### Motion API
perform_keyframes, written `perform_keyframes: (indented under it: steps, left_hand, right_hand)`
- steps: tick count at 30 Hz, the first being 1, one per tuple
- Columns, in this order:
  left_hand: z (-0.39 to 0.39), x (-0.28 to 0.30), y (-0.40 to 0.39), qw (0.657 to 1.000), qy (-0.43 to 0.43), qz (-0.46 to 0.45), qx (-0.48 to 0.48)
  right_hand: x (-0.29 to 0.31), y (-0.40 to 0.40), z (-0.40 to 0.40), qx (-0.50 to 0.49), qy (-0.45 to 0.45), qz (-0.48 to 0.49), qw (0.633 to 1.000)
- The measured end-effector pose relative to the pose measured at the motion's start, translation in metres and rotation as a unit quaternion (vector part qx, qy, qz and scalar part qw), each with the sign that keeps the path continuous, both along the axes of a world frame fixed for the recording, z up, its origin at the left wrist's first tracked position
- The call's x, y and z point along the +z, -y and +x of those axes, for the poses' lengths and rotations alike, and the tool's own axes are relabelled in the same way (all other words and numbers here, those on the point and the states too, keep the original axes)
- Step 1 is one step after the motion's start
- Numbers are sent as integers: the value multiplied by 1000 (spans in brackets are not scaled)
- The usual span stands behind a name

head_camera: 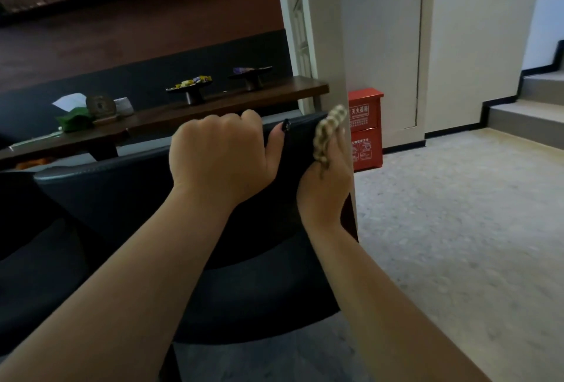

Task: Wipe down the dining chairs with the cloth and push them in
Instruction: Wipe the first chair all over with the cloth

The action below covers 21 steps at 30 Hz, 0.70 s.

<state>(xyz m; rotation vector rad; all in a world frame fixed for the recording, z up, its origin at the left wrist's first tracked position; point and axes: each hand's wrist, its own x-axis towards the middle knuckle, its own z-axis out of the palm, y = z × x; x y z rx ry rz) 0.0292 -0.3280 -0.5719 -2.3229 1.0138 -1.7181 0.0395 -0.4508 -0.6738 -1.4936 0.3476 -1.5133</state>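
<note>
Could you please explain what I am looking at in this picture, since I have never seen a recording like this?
There is no robot here: a person wears a wide-angle camera on the head, so this one picture looks forward and down along their own two arms. The left hand grips the top edge of a dark chair, fingers curled over it. The right hand is at the chair's right end and holds a patterned cloth against it. Beyond the chair stands a long wooden table. On it are two dark stands with what look like sweets, a green tissue box and a few small items too blurred to name. To the right, on the floor, stands a red box by the wall.
</note>
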Motion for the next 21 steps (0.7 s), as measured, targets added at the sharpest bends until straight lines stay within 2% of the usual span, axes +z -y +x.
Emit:
perform_keyframes:
  steps: [3,6,8,11,13,16,21]
  left_hand:
    - [1,0,0,1000,6,1,-3]
    - [3,0,0,1000,5,0,-15]
    - [4,0,0,1000,15,-7,-16]
    - [8,-3,2,1000,17,-8,-2]
    - [9,-4,2,1000,18,-7,-4]
    - [6,-3,1,1000,20,-17,-15]
    - [4,-1,-1,1000,12,-3,-13]
  right_hand:
    - [-39,-1,2,27,-55,96,993]
    - [-32,8,0,49,-63,147,986]
    - [-1,4,-10,39,-15,95,995]
    - [46,-20,-21,32,38,-37,998]
    - [54,-35,-21,31,58,-50,997]
    - [21,-36,-12,4,62,-44,997]
    - [-68,-35,-1,12,-18,-19,1000]
